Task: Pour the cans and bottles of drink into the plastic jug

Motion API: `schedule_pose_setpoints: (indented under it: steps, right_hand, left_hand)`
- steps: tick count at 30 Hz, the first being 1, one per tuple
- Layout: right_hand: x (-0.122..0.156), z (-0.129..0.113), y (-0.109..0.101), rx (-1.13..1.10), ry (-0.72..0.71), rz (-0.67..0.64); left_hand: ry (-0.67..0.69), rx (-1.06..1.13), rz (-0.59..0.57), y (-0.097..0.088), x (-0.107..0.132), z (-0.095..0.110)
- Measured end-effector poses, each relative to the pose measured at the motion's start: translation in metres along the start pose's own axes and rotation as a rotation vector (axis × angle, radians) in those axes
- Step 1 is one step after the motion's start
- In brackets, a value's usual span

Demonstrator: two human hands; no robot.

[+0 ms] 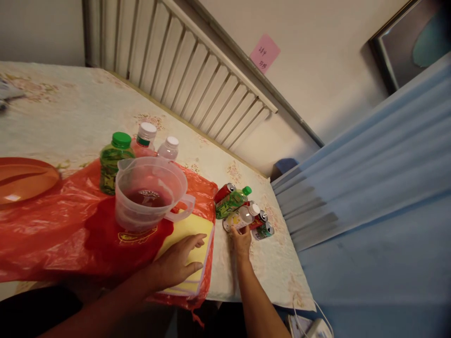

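My right hand (241, 240) has its fingers closed on the lower side of a clear plastic bottle (239, 218) with a white cap, which is tilted. Against that bottle are a green-labelled bottle (230, 203) with a green cap, a red can (224, 191) and a green can (264, 231). My left hand (179, 263) holds nothing, thumb and fingers apart, above a yellow sheet or cloth (186, 229). Just beyond it stands a translucent measuring jug (151, 188) with some dark liquid inside, its handle pointing right.
Red plastic sheeting (66, 225) lies under the jug. Behind the jug stand a green-capped bottle (114, 164), a white-capped bottle with pink contents (145, 141) and a smaller bottle (168, 149). An orange bowl (28, 176) sits left. Blue curtain (380, 225) hangs beside the table.
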State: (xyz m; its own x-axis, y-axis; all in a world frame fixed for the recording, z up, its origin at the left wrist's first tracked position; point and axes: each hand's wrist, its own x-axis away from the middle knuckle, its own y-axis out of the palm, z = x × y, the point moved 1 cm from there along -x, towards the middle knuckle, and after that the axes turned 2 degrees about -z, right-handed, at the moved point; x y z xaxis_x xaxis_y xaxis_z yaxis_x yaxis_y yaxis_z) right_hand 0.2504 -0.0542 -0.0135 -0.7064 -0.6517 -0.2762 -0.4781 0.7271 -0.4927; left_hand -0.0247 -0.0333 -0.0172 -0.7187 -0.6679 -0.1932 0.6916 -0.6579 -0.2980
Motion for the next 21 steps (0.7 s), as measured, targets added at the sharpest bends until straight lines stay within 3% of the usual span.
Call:
schedule_pose_setpoints:
  steps: [6,21]
  right_hand:
    - [0.012,0.012,0.014,0.065,0.003,0.082]
    - [0.002,0.019,0.018,0.182,-0.047,0.180]
  left_hand:
    - [-0.005,-0.015,-0.014,-0.002,0.002,0.002]
    - [-0.011,-0.032,-0.033,-0.004,0.002,0.004]
